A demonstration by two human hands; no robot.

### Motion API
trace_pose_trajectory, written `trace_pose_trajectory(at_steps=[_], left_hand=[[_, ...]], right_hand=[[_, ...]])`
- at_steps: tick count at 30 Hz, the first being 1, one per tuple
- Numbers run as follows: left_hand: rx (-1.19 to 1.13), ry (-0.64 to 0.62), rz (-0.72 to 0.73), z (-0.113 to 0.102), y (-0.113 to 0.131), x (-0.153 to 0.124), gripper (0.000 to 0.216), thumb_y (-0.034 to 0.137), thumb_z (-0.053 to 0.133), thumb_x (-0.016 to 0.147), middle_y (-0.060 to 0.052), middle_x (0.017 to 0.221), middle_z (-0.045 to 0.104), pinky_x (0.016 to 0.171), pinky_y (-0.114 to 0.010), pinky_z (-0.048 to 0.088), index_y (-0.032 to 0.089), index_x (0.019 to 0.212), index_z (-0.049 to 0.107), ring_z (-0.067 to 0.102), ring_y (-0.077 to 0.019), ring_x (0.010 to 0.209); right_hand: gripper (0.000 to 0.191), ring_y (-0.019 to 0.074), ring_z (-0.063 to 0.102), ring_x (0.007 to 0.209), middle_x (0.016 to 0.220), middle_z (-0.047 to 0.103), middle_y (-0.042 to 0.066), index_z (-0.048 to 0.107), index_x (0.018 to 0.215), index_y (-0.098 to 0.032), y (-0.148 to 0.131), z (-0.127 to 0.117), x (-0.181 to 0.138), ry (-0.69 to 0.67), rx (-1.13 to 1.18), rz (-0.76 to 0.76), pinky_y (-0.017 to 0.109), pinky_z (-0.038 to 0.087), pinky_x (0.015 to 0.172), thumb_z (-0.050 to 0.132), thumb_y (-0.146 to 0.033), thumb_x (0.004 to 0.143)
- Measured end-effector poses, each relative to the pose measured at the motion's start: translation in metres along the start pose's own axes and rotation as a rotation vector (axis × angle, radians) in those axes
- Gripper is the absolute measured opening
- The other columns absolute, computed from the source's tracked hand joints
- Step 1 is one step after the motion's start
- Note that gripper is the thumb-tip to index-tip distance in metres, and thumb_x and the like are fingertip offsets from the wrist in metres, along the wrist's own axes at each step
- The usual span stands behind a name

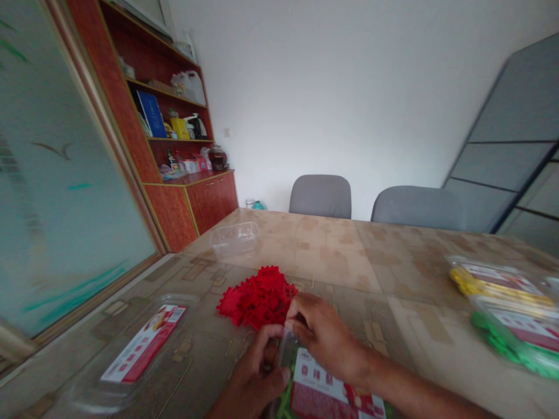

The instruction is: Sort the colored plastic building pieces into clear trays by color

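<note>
A clear plastic box [321, 393] with a red and white label on its lid stands at the table's near edge, and green pieces show inside it. My left hand [262, 372] grips the box's left side, thumb near the label. At the box's far left corner my right hand [321, 331] pinches the lid's rim, fingers closed and close to my left fingertips. The lid appears to be on the box. Just beyond both hands lies a heap of red toothed plastic pieces [259, 297].
On the left lies a clear lid [140, 349] with a label. An uncovered clear tray [234, 238] stands farther back. At right are boxes of yellow pieces [502, 285] and green pieces [517, 337]. Two grey chairs [321, 196] line the far side; a shelf cabinet [192, 198] stands at left.
</note>
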State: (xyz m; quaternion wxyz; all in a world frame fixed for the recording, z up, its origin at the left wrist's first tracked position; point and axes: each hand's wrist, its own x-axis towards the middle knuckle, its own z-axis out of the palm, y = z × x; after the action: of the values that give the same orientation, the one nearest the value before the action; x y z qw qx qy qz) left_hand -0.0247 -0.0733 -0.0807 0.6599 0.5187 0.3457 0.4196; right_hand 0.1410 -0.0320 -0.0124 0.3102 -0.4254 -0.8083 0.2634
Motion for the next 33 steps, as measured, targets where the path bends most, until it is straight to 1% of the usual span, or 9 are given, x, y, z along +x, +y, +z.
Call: trace_pose_trajectory(at_steps=[3, 6, 10, 13, 16, 20, 24, 29, 33], left_hand=[[-0.076, -0.028, 0.002, 0.001, -0.003, 0.002, 0.056, 0.058, 0.07, 0.074, -0.002, 0.08, 0.064, 0.073, -0.033, 0.048, 0.023, 0.11, 0.047, 0.065, -0.02, 0.073], [-0.034, -0.02, -0.021, 0.001, -0.001, 0.002, 0.057, 0.062, 0.065, 0.075, -0.003, 0.081, 0.063, 0.072, -0.032, 0.047, 0.022, 0.111, 0.047, 0.064, -0.0206, 0.074], [0.327, 0.07, 0.058, 0.001, 0.012, -0.003, 0.041, 0.046, 0.058, 0.085, 0.001, 0.078, 0.054, 0.065, -0.026, 0.043, 0.022, 0.116, 0.046, 0.057, -0.0175, 0.072], [0.554, 0.143, 0.121, 0.001, 0.022, -0.005, 0.023, 0.032, 0.057, 0.083, 0.003, 0.075, 0.046, 0.061, -0.023, 0.039, 0.021, 0.103, 0.052, 0.05, -0.0152, 0.068], [0.567, 0.128, 0.136, 0.002, 0.028, -0.003, 0.016, 0.031, 0.056, 0.082, 0.004, 0.071, 0.043, 0.057, -0.022, 0.037, 0.019, 0.092, 0.053, 0.047, -0.0141, 0.064], [0.547, 0.102, 0.108, 0.003, 0.03, 0.0, 0.018, 0.032, 0.055, 0.082, 0.005, 0.067, 0.043, 0.058, -0.022, 0.037, 0.018, 0.094, 0.055, 0.047, -0.0136, 0.062], [0.528, 0.102, 0.125, 0.004, 0.029, -0.002, 0.021, 0.035, 0.053, 0.084, 0.005, 0.067, 0.043, 0.057, -0.022, 0.038, 0.018, 0.096, 0.056, 0.047, -0.0138, 0.061], [0.56, 0.082, 0.123, 0.007, 0.034, -0.004, 0.019, 0.034, 0.051, 0.083, 0.004, 0.066, 0.044, 0.057, -0.022, 0.036, 0.018, 0.092, 0.056, 0.046, -0.014, 0.061], [0.693, 0.095, 0.026, 0.009, 0.041, -0.002, 0.008, 0.027, 0.052, 0.078, 0.004, 0.063, 0.046, 0.055, -0.021, 0.033, 0.019, 0.077, 0.051, 0.045, -0.0139, 0.06]], right_hand=[[0.015, 0.0123, 0.047, 0.064, 0.069, 0.052, -0.003, 0.052, 0.071, -0.018, 0.003, 0.0, -0.001, 0.009, 0.006, -0.047, 0.023, 0.033, 0.06, 0.055, -0.009, 0.082], [0.016, 0.0118, 0.046, 0.062, 0.067, 0.049, -0.004, 0.05, 0.07, -0.019, 0.003, -0.006, 0.0, -0.002, 0.039, -0.04, 0.022, 0.033, 0.059, 0.054, -0.011, 0.084], [0.016, 0.0122, 0.047, 0.065, 0.07, 0.051, -0.003, 0.051, 0.072, -0.019, -0.002, -0.017, 0.003, 0.0, 0.046, -0.089, 0.022, 0.035, 0.061, 0.051, -0.015, 0.087], [0.015, 0.0121, 0.05, 0.065, 0.069, 0.054, -0.003, 0.055, 0.071, -0.018, -0.003, -0.021, 0.007, -0.054, 0.058, -0.059, 0.022, 0.035, 0.061, 0.053, -0.015, 0.086], [0.015, 0.0116, 0.05, 0.063, 0.066, 0.055, -0.003, 0.058, 0.07, -0.017, 0.001, -0.02, 0.008, -0.086, 0.064, -0.022, 0.021, 0.034, 0.059, 0.054, -0.013, 0.084], [0.022, 0.011, 0.048, 0.06, 0.064, 0.053, -0.003, 0.06, 0.072, -0.016, 0.009, -0.026, 0.002, -0.155, 0.234, 0.023, 0.021, 0.034, 0.056, 0.048, -0.021, 0.089], [0.015, 0.0116, 0.05, 0.065, 0.075, 0.059, -0.001, 0.064, 0.09, -0.016, 0.013, -0.037, -0.015, -0.236, 0.388, 0.089, 0.021, 0.038, 0.059, 0.052, -0.025, 0.087], [0.013, 0.0103, 0.046, 0.056, 0.063, 0.054, -0.003, 0.059, 0.076, -0.016, 0.017, -0.032, -0.035, -0.113, 0.188, 0.177, 0.02, 0.032, 0.052, 0.054, -0.024, 0.085], [0.014, 0.0114, 0.052, 0.058, 0.065, 0.059, -0.003, 0.059, 0.077, -0.019, 0.012, -0.027, -0.043, -0.069, -0.012, 0.129, 0.022, 0.033, 0.055, 0.055, -0.027, 0.087]])
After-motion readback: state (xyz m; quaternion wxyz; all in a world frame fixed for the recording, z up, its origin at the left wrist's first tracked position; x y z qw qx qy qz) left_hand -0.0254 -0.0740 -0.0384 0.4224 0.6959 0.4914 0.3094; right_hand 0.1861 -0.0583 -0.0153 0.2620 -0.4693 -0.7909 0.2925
